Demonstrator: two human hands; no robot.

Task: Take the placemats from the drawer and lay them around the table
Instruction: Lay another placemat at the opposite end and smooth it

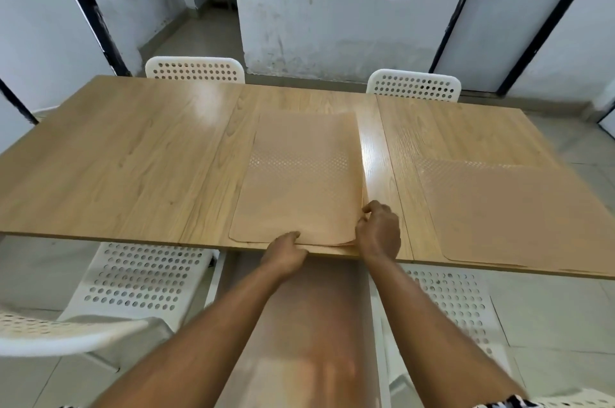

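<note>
Placemat stack (296, 181) lies at table (133, 158) near edge, one mat (519, 214) laid at right. Left hand (286, 253) pins near edge; right hand (379, 231) pinches corner. We advise peeling only top sheet, stack held flat.

- The table (133, 158) is light wood with visible grain.
- Both placemats (299, 174) (519, 211) are tan, with a dotted texture.
- The chairs (194, 70) are white, perforated with round holes.
</note>
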